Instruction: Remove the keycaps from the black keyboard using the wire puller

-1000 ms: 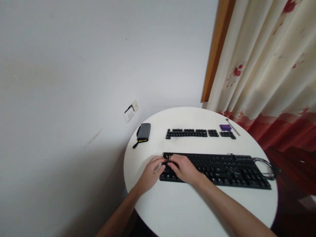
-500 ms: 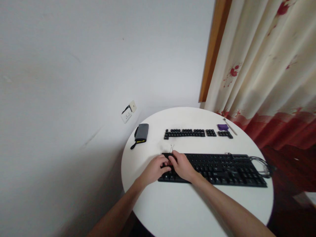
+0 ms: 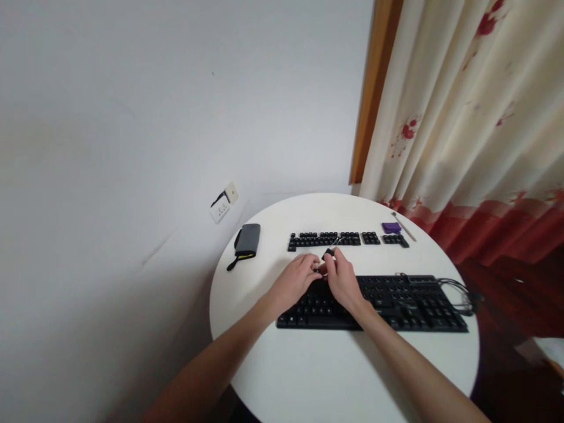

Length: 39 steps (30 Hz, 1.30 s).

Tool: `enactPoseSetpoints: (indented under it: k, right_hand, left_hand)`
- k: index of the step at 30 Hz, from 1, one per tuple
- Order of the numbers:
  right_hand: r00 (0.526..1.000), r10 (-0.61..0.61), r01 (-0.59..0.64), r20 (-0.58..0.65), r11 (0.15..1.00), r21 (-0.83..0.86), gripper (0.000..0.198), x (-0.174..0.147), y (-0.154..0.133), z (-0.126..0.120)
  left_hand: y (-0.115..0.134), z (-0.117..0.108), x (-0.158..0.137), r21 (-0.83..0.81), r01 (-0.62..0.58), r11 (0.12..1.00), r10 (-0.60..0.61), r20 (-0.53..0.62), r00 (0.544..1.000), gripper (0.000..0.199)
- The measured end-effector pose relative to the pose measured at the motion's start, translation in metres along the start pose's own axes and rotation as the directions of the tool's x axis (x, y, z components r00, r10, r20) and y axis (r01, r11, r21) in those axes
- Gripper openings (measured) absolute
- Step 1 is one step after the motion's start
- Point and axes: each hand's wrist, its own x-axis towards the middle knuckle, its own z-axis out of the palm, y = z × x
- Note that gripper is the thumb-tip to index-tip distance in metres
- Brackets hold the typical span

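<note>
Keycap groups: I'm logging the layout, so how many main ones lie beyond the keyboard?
3: the wide group on the left, the compact group in the middle, the L-shaped group on the right. None seems hidden.

Keyboard on table; loose keycaps behind (pouch left of them).

The right hand is holding a small black tool with wire prongs over the black keyboard; the left hand is sitting just beside it, fingers curled. On the round white table, black keycaps are lying in rows beyond, a grey pouch resting left of them.
</note>
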Motion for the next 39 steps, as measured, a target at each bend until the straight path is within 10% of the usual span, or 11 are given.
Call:
enactPoseSetpoints:
  k: [10,23,39]
  right_hand:
    - [0.987,0.020,-0.044,-0.159,0.988,-0.149,0.026,0.022,0.032,-0.029]
    - [0.992,0.098,-0.106,-0.084,0.991,-0.086,0.025,0.017,0.032,-0.018]
    - [0.982,0.154,-0.151,-0.108,0.988,0.034,0.028,0.017,0.032,-0.017]
  left_hand:
    - [-0.012,0.029,0.052,0.160,-0.367,0.916,0.345,0.147,0.927,0.011]
    - [-0.029,0.031,0.037,-0.045,-0.179,0.983,0.179,-0.015,0.984,0.010]
    - [-0.115,0.016,0.042,0.290,0.188,0.939,-0.155,-0.133,0.979,0.008]
